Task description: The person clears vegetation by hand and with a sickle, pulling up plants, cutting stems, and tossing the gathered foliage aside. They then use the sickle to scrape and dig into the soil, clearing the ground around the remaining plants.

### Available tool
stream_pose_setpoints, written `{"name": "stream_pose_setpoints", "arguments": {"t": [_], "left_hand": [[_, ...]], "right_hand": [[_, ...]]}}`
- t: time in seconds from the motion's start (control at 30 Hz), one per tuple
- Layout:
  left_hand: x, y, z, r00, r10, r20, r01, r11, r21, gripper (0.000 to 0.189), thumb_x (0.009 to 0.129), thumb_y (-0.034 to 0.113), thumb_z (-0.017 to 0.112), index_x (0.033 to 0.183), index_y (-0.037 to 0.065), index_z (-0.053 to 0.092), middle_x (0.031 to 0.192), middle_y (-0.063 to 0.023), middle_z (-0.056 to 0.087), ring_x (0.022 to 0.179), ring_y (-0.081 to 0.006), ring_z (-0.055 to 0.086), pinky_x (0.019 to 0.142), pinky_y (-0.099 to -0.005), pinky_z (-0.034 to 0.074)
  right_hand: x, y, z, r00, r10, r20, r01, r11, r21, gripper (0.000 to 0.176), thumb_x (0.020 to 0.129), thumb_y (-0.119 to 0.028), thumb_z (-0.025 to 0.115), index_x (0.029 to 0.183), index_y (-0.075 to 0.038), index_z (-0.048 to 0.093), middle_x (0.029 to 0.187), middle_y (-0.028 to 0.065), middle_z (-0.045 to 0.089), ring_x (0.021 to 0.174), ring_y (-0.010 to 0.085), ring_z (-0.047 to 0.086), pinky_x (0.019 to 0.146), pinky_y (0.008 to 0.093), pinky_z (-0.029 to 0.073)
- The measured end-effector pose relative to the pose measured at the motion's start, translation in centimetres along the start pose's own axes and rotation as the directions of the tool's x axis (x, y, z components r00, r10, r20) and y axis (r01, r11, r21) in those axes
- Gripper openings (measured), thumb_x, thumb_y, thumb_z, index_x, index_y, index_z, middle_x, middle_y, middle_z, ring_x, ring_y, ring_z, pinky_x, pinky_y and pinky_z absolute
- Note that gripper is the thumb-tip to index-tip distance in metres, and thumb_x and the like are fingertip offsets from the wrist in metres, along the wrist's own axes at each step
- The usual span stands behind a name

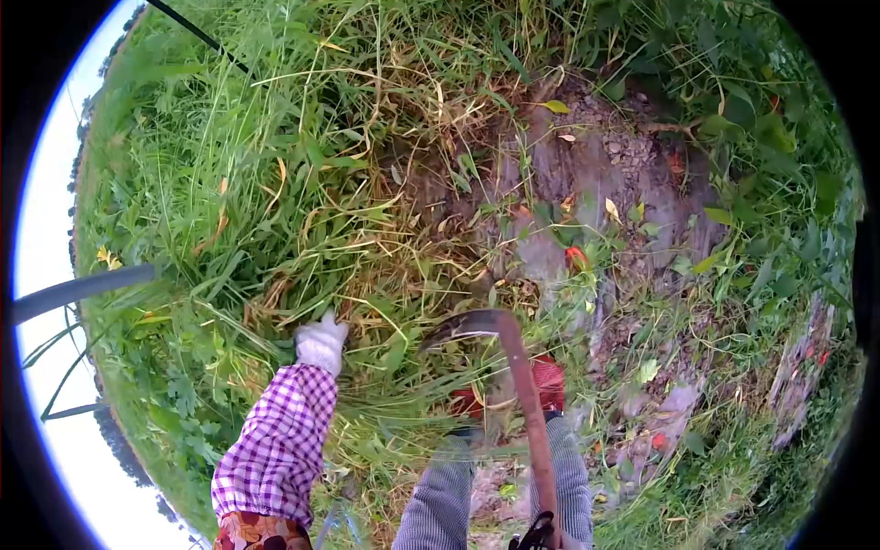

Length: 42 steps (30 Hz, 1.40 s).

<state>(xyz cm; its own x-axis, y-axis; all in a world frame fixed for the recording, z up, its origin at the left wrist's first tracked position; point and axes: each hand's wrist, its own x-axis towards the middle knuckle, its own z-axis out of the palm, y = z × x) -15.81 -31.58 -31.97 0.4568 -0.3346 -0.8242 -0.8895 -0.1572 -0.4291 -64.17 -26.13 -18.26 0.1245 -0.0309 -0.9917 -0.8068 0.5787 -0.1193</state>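
My left hand (pixel 321 345), in a white glove below a purple checked sleeve, is down in the tall green grass (pixel 266 316). Its fingers look curled around some stems, though the leaves partly cover them. A sickle (pixel 527 403) rises from the bottom edge, its curved metal blade pointing left, just right of my left hand and above the ground. Only a dark, patterned bit of my right hand (pixel 534 533) shows at the lower end of the sickle's brownish handle. Most of that hand is out of view.
My legs in grey striped trousers (pixel 440 495) and red footwear (pixel 548 383) are below the blade. Bare soil (pixel 632 174) with scattered leaves and red bits lies to the right. Leafy plants (pixel 770 137) border it. A dark, blurred strip (pixel 87 291) crosses the left edge.
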Motion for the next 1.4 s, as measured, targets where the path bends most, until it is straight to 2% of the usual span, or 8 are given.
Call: {"name": "stream_pose_setpoints", "arguments": {"t": [0.1, 0.33, 0.5, 0.8, 0.83, 1.07, 1.2, 1.4], "left_hand": [[1.4, -4.2, 3.4, 0.992, -0.103, -0.066, 0.089, 0.979, -0.185, 0.038, 0.079, 0.005, 0.064, 0.115, 0.012, 0.056, 0.122, -0.0127, 0.05, 0.097, -0.0274, 0.064, 0.078, -0.0397, 0.054], [-0.5, -3.7, 2.0, 0.997, -0.018, -0.07, 0.021, 0.999, 0.05, 0.044, 0.082, 0.002, 0.06, 0.124, 0.015, 0.053, 0.134, -0.0072, 0.047, 0.105, -0.0244, 0.061, 0.084, -0.0364, 0.054], [1.8, -5.7, 4.6, 0.992, -0.03, -0.122, 0.04, 0.996, 0.08, 0.047, 0.084, 0.005, 0.057, 0.129, 0.018, 0.048, 0.135, -0.0058, 0.047, 0.105, -0.0253, 0.06, 0.082, -0.0361, 0.054], [8.0, -11.0, 15.8, 0.955, 0.06, -0.29, -0.028, 0.993, 0.114, 0.059, 0.079, 0.01, 0.062, 0.133, 0.024, 0.045, 0.129, -0.0034, 0.053, 0.098, -0.0259, 0.061, 0.079, -0.0386, 0.054], [10.6, -12.2, 20.2, 0.864, 0.065, -0.5, -0.271, 0.896, -0.352, 0.058, 0.078, 0.009, 0.062, 0.132, 0.023, 0.046, 0.128, -0.0039, 0.053, 0.097, -0.027, 0.061, 0.078, -0.0388, 0.054], [4.6, -8.7, 9.8, 0.929, 0.075, -0.363, -0.119, 0.988, -0.101, 0.05, 0.072, 0.006, 0.068, 0.118, 0.018, 0.052, 0.123, -0.0052, 0.054, 0.097, -0.0311, 0.06, 0.077, -0.0412, 0.055], [3.6, -8.2, 8.9, 0.939, 0.089, -0.332, -0.09, 0.996, 0.015, 0.048, 0.072, 0.004, 0.068, 0.115, 0.016, 0.053, 0.117, -0.0067, 0.057, 0.098, -0.028, 0.061, 0.078, -0.0405, 0.054], [4.2, -9.2, 10.7, 0.947, 0.091, -0.309, -0.077, 0.995, 0.058, 0.062, 0.07, 0.004, 0.068, 0.127, 0.019, 0.049, 0.127, -0.0049, 0.053, 0.095, -0.0303, 0.06, 0.079, -0.0394, 0.054]], "right_hand": [[3.6, -9.2, -3.8, 0.984, -0.089, -0.152, 0.142, 0.912, 0.385, 0.022, 0.083, -0.018, 0.064, 0.085, 0.001, 0.054, 0.063, 0.0037, 0.058, 0.057, 0.0123, 0.057, 0.052, 0.031, 0.048], [22.2, -21.1, -3.0, 0.796, -0.538, -0.278, 0.572, 0.819, 0.052, 0.046, 0.091, -0.039, 0.058, 0.099, 0.005, 0.049, 0.068, 0.0153, 0.06, 0.06, 0.0261, 0.062, 0.055, 0.0382, 0.049], [22.8, -10.8, 4.4, 0.946, -0.209, 0.246, 0.14, 0.952, 0.271, 0.043, 0.092, -0.039, 0.056, 0.1, 0.004, 0.051, 0.072, 0.0122, 0.061, 0.059, 0.0229, 0.061, 0.053, 0.0351, 0.05], [16.9, -6.4, 8.7, 0.991, -0.127, 0.047, 0.121, 0.987, 0.105, 0.053, 0.086, -0.043, 0.064, 0.097, 0.007, 0.05, 0.072, 0.0211, 0.062, 0.065, 0.0351, 0.064, 0.06, 0.0397, 0.05], [16.2, -7.6, 7.9, 0.992, -0.118, 0.046, 0.113, 0.989, 0.1, 0.053, 0.086, -0.043, 0.064, 0.097, 0.007, 0.05, 0.072, 0.0211, 0.062, 0.065, 0.0351, 0.064, 0.06, 0.0397, 0.05], [19.9, -21.9, 1.2, 0.891, -0.404, -0.209, 0.445, 0.869, 0.216, 0.046, 0.089, -0.038, 0.061, 0.102, 0.005, 0.05, 0.069, 0.0138, 0.062, 0.061, 0.0223, 0.063, 0.056, 0.0361, 0.05], [24.3, -34.0, -0.5, 0.716, -0.686, -0.129, 0.689, 0.725, -0.027, 0.045, 0.091, -0.037, 0.059, 0.104, 0.004, 0.05, 0.074, 0.0144, 0.063, 0.062, 0.0243, 0.063, 0.056, 0.0368, 0.05], [31.2, -31.7, -3.4, 0.734, -0.667, -0.132, 0.411, 0.59, -0.695, 0.035, 0.094, -0.033, 0.055, 0.105, 0.0, 0.051, 0.08, 0.0197, 0.064, 0.071, 0.0339, 0.065, 0.064, 0.045, 0.053]]}}
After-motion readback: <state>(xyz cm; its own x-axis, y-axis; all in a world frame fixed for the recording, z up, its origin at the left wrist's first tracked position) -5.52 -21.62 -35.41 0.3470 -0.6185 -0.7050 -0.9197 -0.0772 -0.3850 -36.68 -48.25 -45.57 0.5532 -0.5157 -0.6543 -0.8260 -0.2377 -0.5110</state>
